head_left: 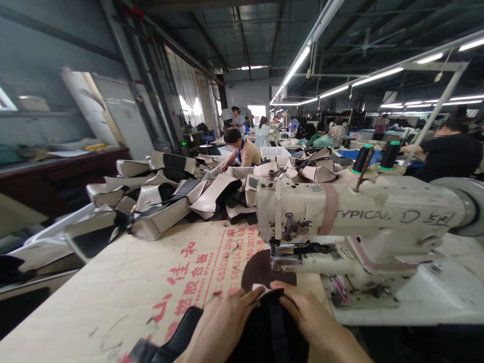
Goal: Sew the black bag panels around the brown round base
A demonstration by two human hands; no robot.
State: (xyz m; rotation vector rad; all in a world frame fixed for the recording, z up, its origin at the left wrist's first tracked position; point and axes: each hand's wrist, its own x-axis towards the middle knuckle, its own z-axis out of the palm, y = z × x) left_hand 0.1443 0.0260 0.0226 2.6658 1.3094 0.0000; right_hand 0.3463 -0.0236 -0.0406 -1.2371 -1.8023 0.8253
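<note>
The person's left hand [226,315] and right hand [310,313] both pinch the upper edge of a black piece [270,327] (its lower part runs out of view), held just before the sewing machine [302,209]. Past the red-printed plywood [132,272], beige-and-black pieces [164,217] lie heaped; farther off, a co-worker [250,154] bends forward.

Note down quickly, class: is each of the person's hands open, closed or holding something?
Left hand: closed, holding the black piece by its upper edge.
Right hand: closed, holding the same piece opposite.
</note>
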